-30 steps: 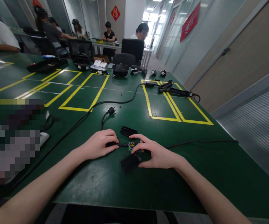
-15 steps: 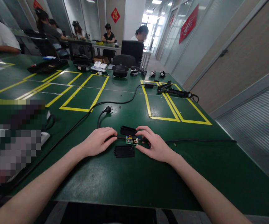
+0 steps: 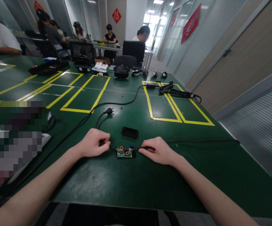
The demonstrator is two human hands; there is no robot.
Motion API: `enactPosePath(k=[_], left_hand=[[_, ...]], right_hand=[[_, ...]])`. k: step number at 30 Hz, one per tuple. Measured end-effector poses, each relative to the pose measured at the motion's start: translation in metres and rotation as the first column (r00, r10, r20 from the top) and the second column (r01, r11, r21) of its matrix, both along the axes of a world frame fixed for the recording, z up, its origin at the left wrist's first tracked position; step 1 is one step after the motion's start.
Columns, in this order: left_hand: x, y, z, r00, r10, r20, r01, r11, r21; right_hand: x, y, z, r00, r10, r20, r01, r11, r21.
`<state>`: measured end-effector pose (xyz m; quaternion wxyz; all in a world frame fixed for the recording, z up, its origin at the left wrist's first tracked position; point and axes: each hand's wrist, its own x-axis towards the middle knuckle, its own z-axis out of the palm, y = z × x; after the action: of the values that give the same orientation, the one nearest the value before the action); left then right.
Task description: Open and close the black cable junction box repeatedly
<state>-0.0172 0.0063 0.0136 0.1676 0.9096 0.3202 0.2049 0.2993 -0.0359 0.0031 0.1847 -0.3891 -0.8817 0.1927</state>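
Note:
A small green circuit board (image 3: 124, 153) with copper-wound coils lies over a black plastic case half (image 3: 134, 154), which it mostly covers. Whether the board is seated inside it, I cannot tell. On the board's left, my left hand (image 3: 92, 142) is closed around the black cable that ends in a plug (image 3: 108, 110). My right hand (image 3: 158, 150) pinches the black cable (image 3: 143, 148) coming out of the board's other end. Just beyond the board, the second black case half (image 3: 130, 132) rests untouched on the green table (image 3: 98, 185).
A long black cord (image 3: 79, 122) crosses the table on the left. Yellow tape outlines (image 3: 166, 119) mark the tabletop. Black tools (image 3: 178, 93) lie at the far right, and a black tray (image 3: 48, 67) at the far left. Other people sit in the background.
Both hands have closed on the cables. The circuit board has moved toward me and slightly left, from between the two case halves to over the nearer one.

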Motion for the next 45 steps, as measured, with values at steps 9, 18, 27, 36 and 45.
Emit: enactPosePath(k=[9,18,27,36,45], left_hand=[[0.008,-0.001,-0.008,0.996,0.084,-0.017,-0.084,0.996,-0.015],[0.010,0.003,-0.012,0.993,0.109,-0.053,-0.108,0.994,0.010],[0.015,-0.003,-0.008,0.998,-0.036,0.042,0.037,0.999,-0.023],[0.017,-0.005,-0.014,0.996,-0.032,0.085,0.036,0.998,-0.045],[0.024,-0.007,-0.017,0.996,0.085,0.022,-0.085,0.996,0.004]], right_hand=[[0.008,0.007,0.005,0.990,-0.129,0.056,0.129,0.992,-0.008],[0.008,0.010,-0.006,0.994,-0.112,0.005,0.112,0.993,-0.033],[-0.005,0.013,-0.016,0.979,-0.201,-0.041,0.205,0.968,0.142],[-0.006,0.013,-0.017,0.972,-0.225,-0.063,0.231,0.967,0.110],[-0.009,0.013,-0.016,0.950,-0.298,-0.092,0.308,0.944,0.116]])
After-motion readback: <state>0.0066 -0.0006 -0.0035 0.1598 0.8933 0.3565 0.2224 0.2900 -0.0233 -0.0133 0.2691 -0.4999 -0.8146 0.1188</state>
